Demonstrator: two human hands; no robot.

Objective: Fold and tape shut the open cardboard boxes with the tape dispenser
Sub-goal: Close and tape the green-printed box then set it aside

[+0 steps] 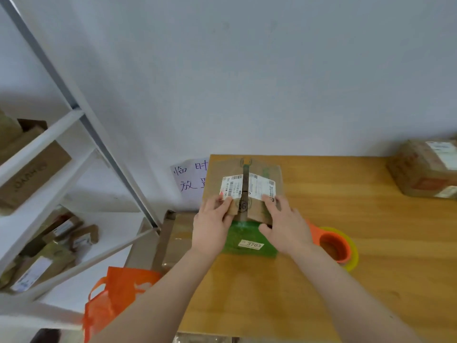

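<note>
Your two bare forearms reach in from the near edge of the table [358, 201] towards its far left corner, where the cardboard box [256, 207] stands close to the wall. Your left hand [212, 224] lies on the left top flap [217, 174], with its fingers fairly straight and pressing down near the flap's front edge. It grips nothing. Your right hand [284, 226] does the same on the right top flap [274, 172]: the fingers are flat on the cardboard and the thumb reaches across the upper front of the box.

Both flaps are folded down and nearly meet, with a narrow dark gap [245, 184] running along the middle from front to back. A white shipping label [232, 185] is split across that gap, one part on each flap. The front face of the box is green and carries a small sticker [251, 244] reading 3703.

Just to the right of your right wrist, the tape dispenser [336, 246], orange with a yellow-green roll, lies on the table untouched. A second box [420, 169] sits at the table's far right edge, well apart from the first.

Off the table's left edge are a white shelf [49, 134] holding parcels and an orange bag [118, 288]. A handwritten paper note [188, 177] hangs on the wall behind the box.
</note>
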